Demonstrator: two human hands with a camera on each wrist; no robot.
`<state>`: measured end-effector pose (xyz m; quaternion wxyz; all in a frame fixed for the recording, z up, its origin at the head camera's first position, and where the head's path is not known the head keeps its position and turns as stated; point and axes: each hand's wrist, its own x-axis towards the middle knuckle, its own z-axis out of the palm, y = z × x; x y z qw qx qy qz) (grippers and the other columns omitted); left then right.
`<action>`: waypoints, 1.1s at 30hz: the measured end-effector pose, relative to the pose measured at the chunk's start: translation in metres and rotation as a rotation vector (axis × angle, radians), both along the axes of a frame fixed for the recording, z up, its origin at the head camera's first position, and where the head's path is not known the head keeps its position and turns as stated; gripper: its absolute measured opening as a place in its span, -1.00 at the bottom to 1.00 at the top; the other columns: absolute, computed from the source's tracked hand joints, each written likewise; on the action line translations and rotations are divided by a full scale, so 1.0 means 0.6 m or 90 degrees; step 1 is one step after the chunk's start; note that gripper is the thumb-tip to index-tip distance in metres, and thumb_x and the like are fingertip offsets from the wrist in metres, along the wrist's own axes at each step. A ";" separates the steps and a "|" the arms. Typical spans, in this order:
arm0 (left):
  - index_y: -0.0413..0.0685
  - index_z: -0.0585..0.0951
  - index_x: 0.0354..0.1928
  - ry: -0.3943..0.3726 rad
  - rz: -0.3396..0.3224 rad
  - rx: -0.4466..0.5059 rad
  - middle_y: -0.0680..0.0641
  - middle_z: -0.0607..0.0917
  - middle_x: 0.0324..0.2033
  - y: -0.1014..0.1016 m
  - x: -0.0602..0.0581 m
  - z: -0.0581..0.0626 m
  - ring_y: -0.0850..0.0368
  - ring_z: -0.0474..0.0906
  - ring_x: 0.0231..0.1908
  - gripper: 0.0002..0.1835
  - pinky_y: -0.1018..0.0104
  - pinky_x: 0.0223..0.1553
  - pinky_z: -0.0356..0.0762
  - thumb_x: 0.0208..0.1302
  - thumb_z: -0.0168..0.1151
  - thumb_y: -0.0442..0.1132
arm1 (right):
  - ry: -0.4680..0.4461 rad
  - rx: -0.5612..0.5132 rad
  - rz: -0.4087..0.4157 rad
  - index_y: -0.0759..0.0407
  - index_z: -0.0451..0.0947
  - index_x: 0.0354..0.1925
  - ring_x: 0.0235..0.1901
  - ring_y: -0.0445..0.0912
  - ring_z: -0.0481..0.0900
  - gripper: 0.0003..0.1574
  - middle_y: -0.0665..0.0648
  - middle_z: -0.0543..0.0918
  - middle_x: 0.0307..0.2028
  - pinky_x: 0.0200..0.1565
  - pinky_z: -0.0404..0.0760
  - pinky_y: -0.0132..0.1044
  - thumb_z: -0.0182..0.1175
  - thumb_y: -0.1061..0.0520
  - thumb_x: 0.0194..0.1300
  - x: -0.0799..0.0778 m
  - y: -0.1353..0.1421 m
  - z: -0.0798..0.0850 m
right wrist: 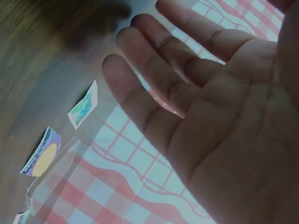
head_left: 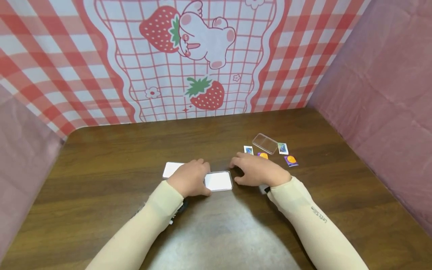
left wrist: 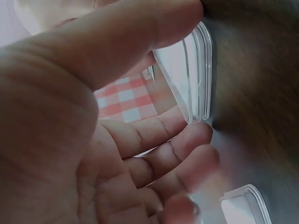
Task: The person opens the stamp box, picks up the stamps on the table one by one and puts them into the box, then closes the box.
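Observation:
A flat rectangular white case with clear rounded edges lies on the table between the hands. My left hand grips its left end; the left wrist view shows thumb and fingers on opposite edges of this case. Partly behind that hand is a second white case, whose corner also shows low in the left wrist view. My right hand hovers just right of the gripped case, apart from it. Its fingers are spread and rather straight in the right wrist view, with nothing held.
Beyond the right hand lie an empty clear plastic case, two small white-bordered picture cards and two purple-and-orange pieces, one partly covered by the hand. A checked strawberry cloth hangs behind the wooden table.

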<state>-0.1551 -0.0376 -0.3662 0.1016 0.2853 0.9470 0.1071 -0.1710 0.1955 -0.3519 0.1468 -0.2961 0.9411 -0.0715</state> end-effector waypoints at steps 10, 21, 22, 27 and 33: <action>-0.13 0.60 -0.09 -0.026 0.022 0.002 -0.06 0.59 -0.27 0.000 0.006 0.001 0.07 0.51 -0.35 -0.43 0.13 -0.24 0.57 0.00 0.64 0.05 | 0.021 -0.042 0.052 0.07 0.64 0.08 -0.24 -0.17 0.55 -0.37 0.02 0.59 -0.08 -0.15 0.62 -0.17 0.53 -0.15 0.10 0.006 -0.014 -0.006; -0.16 0.60 -0.08 -0.026 0.020 0.006 -0.09 0.60 -0.25 0.004 0.005 0.001 0.03 0.54 -0.30 -0.42 0.08 -0.20 0.59 -0.01 0.65 0.03 | 0.037 -0.019 0.066 0.14 0.63 0.13 -0.22 -0.14 0.55 -0.26 0.09 0.60 -0.01 -0.15 0.62 -0.17 0.56 -0.19 0.09 0.006 -0.016 -0.016; -0.16 0.60 -0.08 -0.027 0.018 0.007 -0.09 0.60 -0.24 0.004 0.005 0.001 0.02 0.54 -0.30 -0.42 0.08 -0.20 0.59 -0.01 0.65 0.02 | 0.040 -0.019 0.070 0.14 0.63 0.13 -0.23 -0.14 0.55 -0.26 0.08 0.60 -0.03 -0.16 0.62 -0.18 0.56 -0.19 0.09 0.006 -0.016 -0.017; -0.14 0.60 -0.08 -0.027 0.013 0.011 -0.08 0.59 -0.25 0.003 0.005 0.001 0.02 0.53 -0.29 -0.43 0.08 -0.20 0.58 -0.01 0.64 0.03 | 0.058 -0.017 0.087 0.12 0.64 0.09 -0.24 -0.14 0.53 -0.29 0.05 0.58 -0.09 -0.18 0.60 -0.19 0.57 -0.20 0.09 0.007 -0.021 -0.016; -0.15 0.60 -0.07 -0.031 0.013 0.013 -0.07 0.59 -0.24 0.002 0.004 0.002 0.03 0.53 -0.29 -0.42 0.10 -0.19 0.58 0.00 0.64 0.03 | 0.061 -0.013 0.088 0.10 0.65 0.05 -0.24 -0.15 0.53 -0.33 0.03 0.58 -0.12 -0.17 0.60 -0.19 0.58 -0.19 0.09 0.008 -0.024 -0.013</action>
